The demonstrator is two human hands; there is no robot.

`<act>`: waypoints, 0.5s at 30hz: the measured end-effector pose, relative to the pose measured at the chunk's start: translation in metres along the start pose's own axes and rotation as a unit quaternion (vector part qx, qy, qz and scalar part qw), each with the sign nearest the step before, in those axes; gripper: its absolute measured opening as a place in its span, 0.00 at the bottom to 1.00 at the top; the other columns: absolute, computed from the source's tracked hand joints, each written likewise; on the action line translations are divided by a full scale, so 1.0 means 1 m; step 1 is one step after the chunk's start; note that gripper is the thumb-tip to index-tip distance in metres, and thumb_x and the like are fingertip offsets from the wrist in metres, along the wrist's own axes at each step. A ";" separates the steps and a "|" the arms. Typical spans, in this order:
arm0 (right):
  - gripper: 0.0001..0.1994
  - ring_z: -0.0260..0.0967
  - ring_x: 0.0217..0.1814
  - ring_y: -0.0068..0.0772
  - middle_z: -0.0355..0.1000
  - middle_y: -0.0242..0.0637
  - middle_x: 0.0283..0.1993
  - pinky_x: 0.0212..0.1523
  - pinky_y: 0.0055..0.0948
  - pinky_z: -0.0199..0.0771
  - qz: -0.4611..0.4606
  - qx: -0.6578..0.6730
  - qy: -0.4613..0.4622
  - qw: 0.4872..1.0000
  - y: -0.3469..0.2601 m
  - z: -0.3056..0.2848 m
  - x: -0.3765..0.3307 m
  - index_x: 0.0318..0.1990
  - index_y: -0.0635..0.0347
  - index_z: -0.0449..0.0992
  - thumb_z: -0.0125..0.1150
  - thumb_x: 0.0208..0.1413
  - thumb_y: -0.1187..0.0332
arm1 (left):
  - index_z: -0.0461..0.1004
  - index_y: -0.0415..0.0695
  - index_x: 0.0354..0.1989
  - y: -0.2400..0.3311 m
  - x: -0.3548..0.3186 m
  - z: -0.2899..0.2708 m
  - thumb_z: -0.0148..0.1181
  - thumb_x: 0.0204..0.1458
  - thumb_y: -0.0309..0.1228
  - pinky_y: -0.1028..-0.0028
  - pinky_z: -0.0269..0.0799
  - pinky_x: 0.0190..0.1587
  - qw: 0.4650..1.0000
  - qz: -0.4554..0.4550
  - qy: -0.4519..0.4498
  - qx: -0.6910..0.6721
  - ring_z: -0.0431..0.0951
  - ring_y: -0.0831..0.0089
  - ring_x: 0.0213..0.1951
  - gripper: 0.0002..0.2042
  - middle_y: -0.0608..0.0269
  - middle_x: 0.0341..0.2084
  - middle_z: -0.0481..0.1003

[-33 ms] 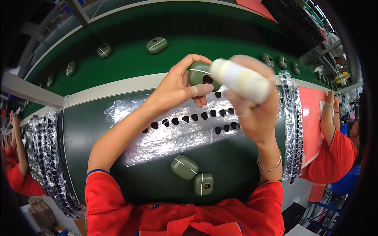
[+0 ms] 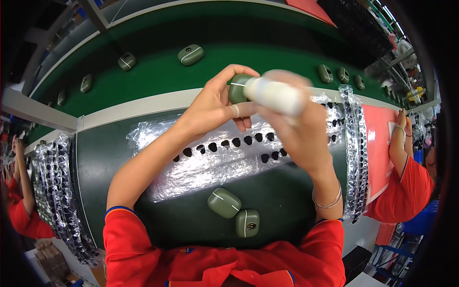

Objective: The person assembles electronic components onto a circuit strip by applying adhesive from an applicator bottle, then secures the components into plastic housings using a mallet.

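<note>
Holds a green case (image 2: 237,93) by the edges in the left grip (image 2: 215,107), up near the rail (image 2: 148,104) on the far side of the bench (image 2: 110,153). Has the right grip (image 2: 306,129) wrapped round a white bottle (image 2: 279,98), blurred, with the slim end right by the case; cannot tell if touching. Looks light, hard and smooth, so could slip or get scratched. Best to hold the case by its round sides and the bottle round its middle. Near these, on the bench, 2 more cases (image 2: 224,203), plus black bits (image 2: 235,142) on clear film (image 2: 205,177).
</note>
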State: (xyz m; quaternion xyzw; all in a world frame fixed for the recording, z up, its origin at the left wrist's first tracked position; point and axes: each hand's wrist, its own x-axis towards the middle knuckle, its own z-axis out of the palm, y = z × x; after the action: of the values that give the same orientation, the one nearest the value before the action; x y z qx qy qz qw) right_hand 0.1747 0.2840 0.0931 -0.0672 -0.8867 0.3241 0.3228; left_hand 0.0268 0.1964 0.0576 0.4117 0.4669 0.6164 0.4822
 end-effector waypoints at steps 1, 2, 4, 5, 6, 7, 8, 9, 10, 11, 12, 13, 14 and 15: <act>0.16 0.70 0.40 0.32 0.70 0.41 0.40 0.38 0.25 0.68 0.125 -0.024 -0.076 0.989 -0.001 0.001 0.002 0.44 0.64 0.65 0.59 0.47 0.71 | 0.57 0.40 0.46 -0.001 0.000 -0.001 0.57 0.44 0.19 0.79 0.70 0.20 1.000 0.012 -0.003 0.011 0.73 0.75 0.19 0.21 0.59 0.26 0.70; 0.15 0.70 0.39 0.30 0.70 0.39 0.38 0.37 0.24 0.68 0.139 -0.005 -0.091 0.986 0.002 0.000 0.005 0.44 0.64 0.66 0.58 0.48 0.71 | 0.58 0.40 0.46 -0.006 0.001 -0.002 0.56 0.43 0.18 0.78 0.70 0.20 0.999 -0.030 -0.006 -0.031 0.73 0.75 0.19 0.21 0.58 0.25 0.71; 0.14 0.69 0.37 0.28 0.71 0.37 0.37 0.36 0.24 0.67 0.151 0.015 -0.105 0.983 0.006 -0.005 0.006 0.43 0.63 0.66 0.57 0.48 0.72 | 0.57 0.40 0.46 -0.009 0.006 -0.002 0.57 0.43 0.19 0.79 0.70 0.19 1.000 -0.023 -0.014 -0.016 0.72 0.76 0.18 0.21 0.58 0.25 0.71; 0.14 0.69 0.35 0.25 0.71 0.35 0.37 0.35 0.23 0.67 0.131 0.040 -0.072 0.988 0.007 -0.009 0.005 0.44 0.63 0.66 0.56 0.48 0.73 | 0.57 0.40 0.47 -0.008 0.008 -0.001 0.57 0.43 0.19 0.79 0.70 0.19 1.000 -0.018 -0.021 -0.003 0.72 0.76 0.17 0.22 0.59 0.25 0.71; 0.14 0.68 0.34 0.23 0.70 0.34 0.36 0.35 0.22 0.67 0.110 0.065 -0.039 0.991 0.008 -0.012 0.004 0.44 0.62 0.66 0.56 0.48 0.74 | 0.59 0.40 0.46 -0.005 0.013 -0.004 0.61 0.42 0.26 0.72 0.71 0.24 0.998 -0.016 -0.028 0.046 0.74 0.70 0.23 0.23 0.56 0.27 0.71; 0.14 0.66 0.33 0.20 0.70 0.32 0.36 0.35 0.21 0.67 0.139 0.086 -0.018 0.986 0.008 -0.016 0.003 0.43 0.63 0.66 0.56 0.46 0.75 | 0.59 0.40 0.46 -0.010 0.025 -0.010 0.61 0.42 0.26 0.72 0.71 0.24 0.998 -0.017 -0.025 0.049 0.74 0.70 0.23 0.23 0.56 0.27 0.71; 0.14 0.69 0.34 0.25 0.71 0.35 0.34 0.35 0.23 0.68 0.135 0.056 0.000 0.989 0.006 -0.020 0.005 0.41 0.63 0.67 0.59 0.45 0.73 | 0.62 0.41 0.45 -0.022 0.041 -0.018 0.62 0.41 0.31 0.69 0.69 0.30 0.967 0.061 0.037 0.246 0.73 0.67 0.29 0.22 0.56 0.28 0.71; 0.14 0.72 0.34 0.31 0.73 0.39 0.33 0.35 0.26 0.69 0.129 0.029 0.018 0.991 0.006 -0.021 0.008 0.38 0.63 0.68 0.62 0.43 0.70 | 0.64 0.41 0.43 -0.032 0.058 -0.028 0.64 0.39 0.36 0.66 0.67 0.37 0.887 0.133 0.098 0.432 0.72 0.64 0.35 0.23 0.56 0.29 0.70; 0.14 0.72 0.34 0.31 0.73 0.39 0.33 0.35 0.26 0.69 0.126 0.031 0.017 0.991 0.011 -0.021 0.008 0.38 0.63 0.68 0.62 0.43 0.70 | 0.66 0.42 0.42 -0.036 0.072 -0.034 0.64 0.38 0.40 0.66 0.62 0.42 0.837 0.146 0.124 0.512 0.68 0.62 0.39 0.23 0.56 0.31 0.69; 0.13 0.70 0.33 0.27 0.72 0.36 0.32 0.34 0.25 0.69 0.155 0.000 0.001 0.988 0.018 -0.022 0.006 0.37 0.64 0.70 0.62 0.42 0.72 | 0.69 0.43 0.41 -0.041 0.087 -0.041 0.64 0.37 0.44 0.65 0.57 0.47 0.782 0.160 0.146 0.585 0.64 0.60 0.44 0.24 0.55 0.33 0.68; 0.12 0.69 0.32 0.24 0.72 0.34 0.31 0.34 0.23 0.69 0.179 -0.026 -0.015 0.983 0.023 -0.020 0.007 0.36 0.65 0.72 0.62 0.42 0.73 | 0.70 0.44 0.42 -0.055 0.100 -0.056 0.64 0.35 0.45 0.67 0.54 0.48 0.746 0.208 0.167 0.611 0.61 0.61 0.43 0.25 0.55 0.36 0.66; 0.12 0.69 0.32 0.24 0.72 0.34 0.31 0.34 0.23 0.69 0.176 -0.026 -0.015 0.984 0.030 -0.018 0.007 0.36 0.65 0.72 0.62 0.42 0.73 | 0.69 0.44 0.45 -0.063 0.109 -0.073 0.58 0.41 0.50 0.62 0.51 0.53 0.700 0.215 0.161 0.662 0.58 0.56 0.50 0.27 0.49 0.46 0.63; 0.11 0.71 0.32 0.26 0.73 0.37 0.30 0.33 0.25 0.69 0.183 -0.060 -0.036 0.981 0.037 -0.017 0.006 0.34 0.66 0.73 0.63 0.41 0.72 | 0.68 0.45 0.48 -0.067 0.118 -0.084 0.53 0.43 0.53 0.60 0.46 0.56 0.647 0.181 0.174 0.720 0.55 0.54 0.54 0.28 0.47 0.50 0.60; 0.11 0.72 0.32 0.29 0.74 0.40 0.29 0.33 0.26 0.69 0.194 -0.091 -0.056 0.975 0.046 -0.017 0.003 0.33 0.66 0.74 0.64 0.40 0.71 | 0.66 0.45 0.50 -0.067 0.120 -0.089 0.48 0.46 0.56 0.57 0.42 0.59 0.589 0.144 0.182 0.774 0.51 0.53 0.58 0.30 0.45 0.54 0.57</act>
State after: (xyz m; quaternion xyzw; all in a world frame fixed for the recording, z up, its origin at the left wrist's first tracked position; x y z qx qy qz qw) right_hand 0.1784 0.3296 0.0762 -0.2488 -0.8994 0.3013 0.1961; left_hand -0.0681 0.3045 -0.0208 0.5713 0.7803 0.1460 -0.2084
